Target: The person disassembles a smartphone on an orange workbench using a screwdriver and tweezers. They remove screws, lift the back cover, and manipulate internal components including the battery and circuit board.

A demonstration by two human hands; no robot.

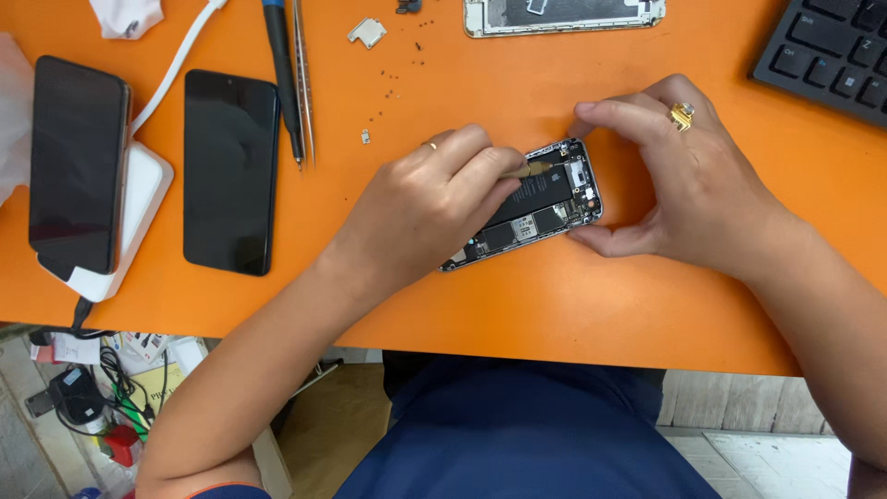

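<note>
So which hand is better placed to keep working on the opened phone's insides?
Probably the left hand: it holds a thin tool whose tip is on the opened phone. The right hand grips the phone's top end, steadying it against the orange table.

On the orange counter (pixel 573 314) there are two intact dark phones: one (pixel 78 164) resting on a white charging block (pixel 139 199), one (pixel 229 171) lying flat. Two opened phone bodies: one (pixel 540 208) under the hands, one (pixel 564 14) at the far edge. One screwdriver (pixel 283 79), one pair of tweezers (pixel 303 83), one small metal plate (pixel 367 32), one keyboard (pixel 832 51), one white cloth (pixel 127 16), several tiny loose screws (pixel 388 88), too small to count
</note>
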